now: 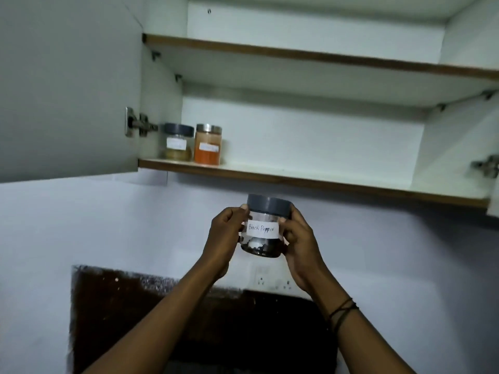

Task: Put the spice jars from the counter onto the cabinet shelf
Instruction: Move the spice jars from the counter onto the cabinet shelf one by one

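Head view: your left hand (225,233) and right hand (298,238) clasped the black pepper jar (266,228) upright, below the shelf (310,182). You needed to lift toward one o'clock, clearing its edge, beside the orange jar (208,144).

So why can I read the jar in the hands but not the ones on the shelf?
Head view: the Black Pepper jar is close, its label sharp; the two shelf jars are farther away in dim light, so their labels look soft and blurred.
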`<state>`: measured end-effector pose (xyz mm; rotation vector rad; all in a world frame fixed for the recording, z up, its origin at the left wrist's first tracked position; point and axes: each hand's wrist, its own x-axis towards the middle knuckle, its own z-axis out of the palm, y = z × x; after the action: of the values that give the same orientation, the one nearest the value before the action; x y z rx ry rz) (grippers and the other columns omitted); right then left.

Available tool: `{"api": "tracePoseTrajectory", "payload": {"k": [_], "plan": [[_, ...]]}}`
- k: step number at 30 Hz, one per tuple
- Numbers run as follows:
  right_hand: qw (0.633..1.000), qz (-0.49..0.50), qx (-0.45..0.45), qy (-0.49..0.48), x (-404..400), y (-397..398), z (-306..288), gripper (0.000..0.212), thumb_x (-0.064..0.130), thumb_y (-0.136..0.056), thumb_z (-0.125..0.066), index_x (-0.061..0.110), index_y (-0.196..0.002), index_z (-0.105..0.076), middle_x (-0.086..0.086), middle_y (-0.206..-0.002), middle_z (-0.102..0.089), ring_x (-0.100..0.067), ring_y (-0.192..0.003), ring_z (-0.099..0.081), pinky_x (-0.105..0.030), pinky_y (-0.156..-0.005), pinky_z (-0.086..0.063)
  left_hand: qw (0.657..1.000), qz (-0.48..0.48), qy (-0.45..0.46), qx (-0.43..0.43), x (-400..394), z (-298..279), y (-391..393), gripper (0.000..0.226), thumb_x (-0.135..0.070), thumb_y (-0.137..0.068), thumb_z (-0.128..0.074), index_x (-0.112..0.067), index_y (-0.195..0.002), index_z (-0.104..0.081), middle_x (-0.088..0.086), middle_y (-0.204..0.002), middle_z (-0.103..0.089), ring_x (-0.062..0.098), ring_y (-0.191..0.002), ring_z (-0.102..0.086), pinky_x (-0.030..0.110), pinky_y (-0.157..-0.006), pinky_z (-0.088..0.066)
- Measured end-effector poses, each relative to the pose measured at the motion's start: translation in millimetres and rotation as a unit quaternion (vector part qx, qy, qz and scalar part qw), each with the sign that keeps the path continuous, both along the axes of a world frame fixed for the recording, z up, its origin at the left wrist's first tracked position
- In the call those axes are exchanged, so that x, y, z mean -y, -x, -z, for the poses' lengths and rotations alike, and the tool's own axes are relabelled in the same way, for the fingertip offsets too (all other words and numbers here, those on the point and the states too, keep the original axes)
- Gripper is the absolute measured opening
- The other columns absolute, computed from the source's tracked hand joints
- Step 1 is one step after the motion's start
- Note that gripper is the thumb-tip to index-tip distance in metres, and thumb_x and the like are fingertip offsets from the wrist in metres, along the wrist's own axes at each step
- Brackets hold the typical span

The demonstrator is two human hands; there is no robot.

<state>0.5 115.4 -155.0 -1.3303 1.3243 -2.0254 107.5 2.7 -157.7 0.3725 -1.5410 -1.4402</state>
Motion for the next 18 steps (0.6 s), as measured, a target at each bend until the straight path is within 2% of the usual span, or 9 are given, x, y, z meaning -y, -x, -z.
{"api": "tracePoseTrajectory", "payload": {"k": [3,5,8,11,14,18], "plan": [[0.999,0.014,0.013,0.031,2.6,-0.9,-29.0,0.041,0.016,-0.088,-0.049,0.032,-0.124,-0.057,0.000,-0.115,-0.070,-0.015,-0.099,-0.068,-0.029,-0.070,-0.054,0.999,-0.011,0.027,-0.022,-2.8,-34.4,-5.7,0.034,-0.046,-0.094,-0.057,-0.013,-0.095,-0.067,0.001,-0.090,-0.076,0.018,-0.085,-0.070,0.031,-0.068,-0.053],[0.997,0.044,0.031,0.054,7.2,-5.1,-43.9,0.040,0.019,-0.086,-0.056,0.024,-0.125,-0.050,-0.004,-0.115,-0.067,-0.019,-0.100,-0.067,-0.033,-0.072,-0.053,0.999,-0.022,0.030,-0.033,-3.2,-51.3,-7.4,0.037,-0.047,-0.093,-0.057,-0.011,-0.096,-0.066,0.003,-0.091,-0.076,0.020,-0.087,-0.071,0.035,-0.071,-0.054],[0.989,0.099,0.033,0.101,16.4,-14.5,-64.3,0.038,0.030,-0.074,-0.064,0.019,-0.107,-0.050,-0.006,-0.105,-0.063,-0.020,-0.092,-0.064,-0.036,-0.072,-0.051,0.998,-0.030,0.030,-0.048,1.1,-74.5,-9.8,0.033,-0.045,-0.095,-0.056,-0.013,-0.099,-0.065,0.009,-0.098,-0.075,0.025,-0.093,-0.071,0.040,-0.077,-0.056],[0.982,0.142,0.014,0.121,28.6,-18.7,-84.2,0.032,0.035,-0.079,-0.070,0.021,-0.101,-0.053,-0.004,-0.101,-0.062,-0.019,-0.089,-0.060,-0.035,-0.074,-0.049,0.997,-0.021,0.031,-0.069,12.5,-97.3,-12.9,0.024,-0.034,-0.097,-0.053,-0.014,-0.099,-0.066,0.011,-0.100,-0.075,0.027,-0.094,-0.071,0.034,-0.072,-0.056],[0.973,0.199,-0.032,0.108,44.1,-15.5,-106.9,0.024,0.034,-0.087,-0.068,0.023,-0.106,-0.060,0.003,-0.106,-0.066,-0.017,-0.098,-0.063,-0.035,-0.081,-0.053,0.996,-0.030,0.051,-0.072,29.0,-120.6,-12.3,0.017,-0.027,-0.095,-0.052,-0.018,-0.096,-0.067,0.006,-0.098,-0.074,0.026,-0.093,-0.069,0.037,-0.076,-0.054],[0.957,0.261,-0.092,0.085,72.7,-12.3,-139.4,0.036,0.034,-0.092,-0.061,0.020,-0.125,-0.059,-0.001,-0.120,-0.062,-0.019,-0.109,-0.060,-0.039,-0.097,-0.049,0.992,-0.063,0.085,-0.065,56.6,-153.8,-1.3,0.017,-0.023,-0.095,-0.051,-0.026,-0.086,-0.065,-0.001,-0.093,-0.070,0.018,-0.088,-0.064,0.034,-0.073,-0.049]]}}
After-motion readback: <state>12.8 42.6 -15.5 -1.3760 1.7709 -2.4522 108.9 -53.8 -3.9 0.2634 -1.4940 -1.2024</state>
